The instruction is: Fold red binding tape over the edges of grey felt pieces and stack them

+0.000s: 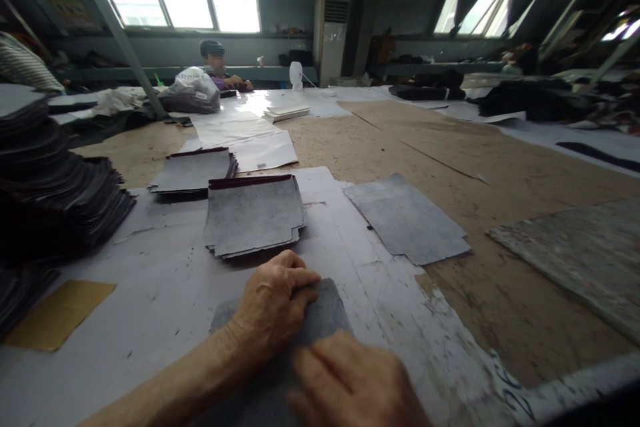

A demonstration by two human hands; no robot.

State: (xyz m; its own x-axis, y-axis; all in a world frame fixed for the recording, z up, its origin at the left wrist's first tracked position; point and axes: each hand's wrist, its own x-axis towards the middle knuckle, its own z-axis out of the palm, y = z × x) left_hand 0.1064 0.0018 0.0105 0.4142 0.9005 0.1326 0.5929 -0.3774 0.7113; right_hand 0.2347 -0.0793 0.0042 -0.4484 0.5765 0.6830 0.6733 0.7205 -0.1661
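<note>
A grey fabric piece (327, 310) lies on the white-covered table right in front of me. My left hand (275, 297) rests on its far part, fingers bent and pressed together against the cloth. Nearer to me, my right hand (357, 377) is over the same piece with curled fingers. Motion smears them, so their grip is unclear. Just beyond my left hand sits a stack of grey fabric pieces (254, 217) with a dark red far edge. A similar stack (193, 170) stands behind it to the left. Off to the right lies a flat grey fabric piece (407, 220).
A tall pile of dark pieces (65, 193) rises at the left, with a yellow-brown card (63, 313) before it. A thick felt-like sheet (580, 253) lies at the right. Across the table are a plastic bag (193, 90), a small white fan (297, 75) and another person (214, 65).
</note>
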